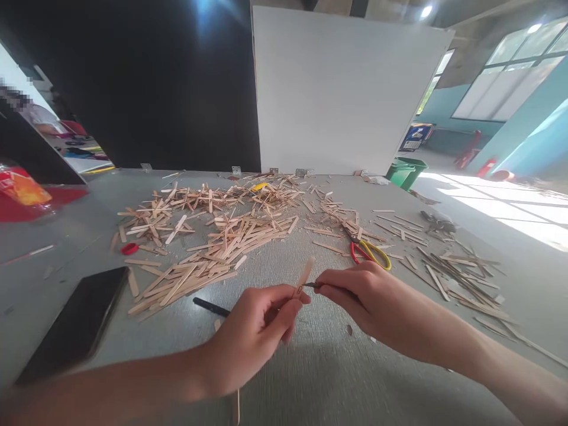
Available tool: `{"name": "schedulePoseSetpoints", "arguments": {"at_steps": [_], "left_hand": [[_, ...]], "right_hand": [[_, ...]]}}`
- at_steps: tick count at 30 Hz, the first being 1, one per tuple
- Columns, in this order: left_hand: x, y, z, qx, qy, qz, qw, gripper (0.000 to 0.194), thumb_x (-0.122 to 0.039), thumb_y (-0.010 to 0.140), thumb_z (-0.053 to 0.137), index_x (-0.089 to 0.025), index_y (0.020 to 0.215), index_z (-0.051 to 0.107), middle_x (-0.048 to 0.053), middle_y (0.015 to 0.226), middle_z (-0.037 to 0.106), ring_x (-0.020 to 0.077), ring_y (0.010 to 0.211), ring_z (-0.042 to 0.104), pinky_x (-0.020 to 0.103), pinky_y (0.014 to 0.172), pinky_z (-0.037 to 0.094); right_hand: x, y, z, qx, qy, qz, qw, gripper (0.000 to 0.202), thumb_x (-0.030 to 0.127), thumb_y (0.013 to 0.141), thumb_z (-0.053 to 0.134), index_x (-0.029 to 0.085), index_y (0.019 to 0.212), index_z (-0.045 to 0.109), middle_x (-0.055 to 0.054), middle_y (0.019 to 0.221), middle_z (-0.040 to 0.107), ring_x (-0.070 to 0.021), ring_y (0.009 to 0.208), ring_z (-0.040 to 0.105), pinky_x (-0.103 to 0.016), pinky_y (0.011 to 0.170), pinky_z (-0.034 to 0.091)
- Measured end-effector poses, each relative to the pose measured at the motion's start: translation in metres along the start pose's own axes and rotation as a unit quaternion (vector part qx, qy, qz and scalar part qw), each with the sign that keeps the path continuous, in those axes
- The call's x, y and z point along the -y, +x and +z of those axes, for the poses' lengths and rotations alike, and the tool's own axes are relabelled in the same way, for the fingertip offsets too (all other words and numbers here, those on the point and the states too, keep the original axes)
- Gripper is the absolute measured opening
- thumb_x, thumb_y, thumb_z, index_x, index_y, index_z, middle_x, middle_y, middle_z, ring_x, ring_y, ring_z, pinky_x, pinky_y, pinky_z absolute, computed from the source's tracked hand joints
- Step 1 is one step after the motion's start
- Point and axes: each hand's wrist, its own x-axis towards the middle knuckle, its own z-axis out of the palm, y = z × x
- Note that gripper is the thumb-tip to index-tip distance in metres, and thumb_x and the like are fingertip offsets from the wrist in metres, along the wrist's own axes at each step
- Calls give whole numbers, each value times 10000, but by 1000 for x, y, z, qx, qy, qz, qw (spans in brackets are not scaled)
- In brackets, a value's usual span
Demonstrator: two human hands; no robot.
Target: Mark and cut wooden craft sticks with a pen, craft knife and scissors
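Stick (305,274) pinched in left hand (248,340).

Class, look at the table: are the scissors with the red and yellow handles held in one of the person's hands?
No, the scissors lie on the table beyond the right hand, which grips a thin dark tool instead.

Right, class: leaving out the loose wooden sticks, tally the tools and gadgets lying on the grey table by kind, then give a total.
Scissors with red and yellow handles: 1
Black flat smartphone: 1
Small red plastic ring: 1
Thin black pen-like tool: 1
Total: 4
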Motion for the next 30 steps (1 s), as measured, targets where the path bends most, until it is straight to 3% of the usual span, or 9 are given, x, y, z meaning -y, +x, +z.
{"name": "schedulePoseSetpoints", "arguments": {"at_steps": [5,13,21,30], "left_hand": [[-16,-7,-2,-3,92,54,994,354,-435,1071,426,-195,876,598,-64,628,445,98,537,355,224,482,296],[-20,-10,-4,-8,137,82,987,317,-371,1065,418,-199,895,622,-61,622,443,110,542,369,243,509,306],[-19,-10,-5,23,112,71,991,323,-385,1067,445,-197,885,635,-52,626,431,117,555,362,248,515,296],[-16,-11,-7,6,36,29,999,327,-479,1075,454,-224,1032,654,-58,652,495,111,567,403,234,521,324]], "right_hand": [[12,-6,-7,9,16,2,1000,302,314,1106,431,266,974,699,30,768,691,-147,669,609,-302,611,387],[14,-12,-4,-10,-10,-19,1000,340,317,1107,407,239,1005,722,-20,756,700,-178,665,622,-319,577,380],[14,-6,-10,70,166,6,984,269,263,1076,473,239,975,721,12,934,763,-142,798,666,-264,739,476],[12,-5,-17,39,138,33,989,283,306,1068,458,248,953,709,69,624,547,-91,551,495,-227,559,393]]}}
